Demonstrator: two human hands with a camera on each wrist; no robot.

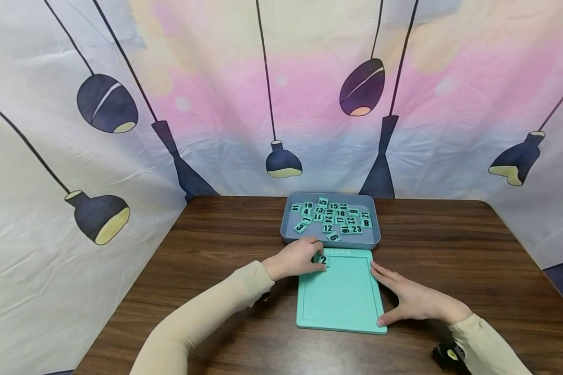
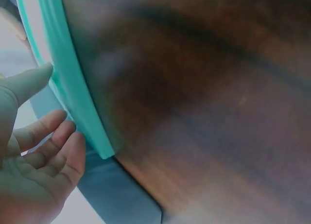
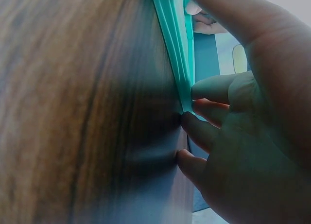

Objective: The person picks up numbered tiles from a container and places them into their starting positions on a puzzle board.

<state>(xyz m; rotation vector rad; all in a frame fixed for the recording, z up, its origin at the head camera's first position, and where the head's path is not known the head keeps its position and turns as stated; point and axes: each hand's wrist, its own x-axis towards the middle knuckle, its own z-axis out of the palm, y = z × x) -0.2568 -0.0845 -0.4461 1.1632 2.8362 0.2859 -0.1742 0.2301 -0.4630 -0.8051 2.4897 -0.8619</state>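
A lamp-printed cloth [image 1: 216, 78] is hanging beyond the mint-green number board [image 1: 342, 297], and a wooden tabletop [image 1: 230, 229] is stretching beneath that board. Just past its far edge a grey-blue tray [image 1: 356, 245] is sitting. Along the board's right edge the right hand [image 1: 410, 300] is spreading wide. On its far-left part the left hand [image 1: 300, 258] is curling thumb and fingers around the number 2 tile [image 1: 324, 260]; other numbered tiles [image 1: 329, 219] are lying in the tray.

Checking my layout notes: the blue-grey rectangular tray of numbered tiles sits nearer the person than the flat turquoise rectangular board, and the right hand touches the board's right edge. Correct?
Not quite: the head view shows the blue-grey rectangular tray of numbered tiles beyond the flat turquoise rectangular board, farther from the person. The right hand does touch the board's right edge.
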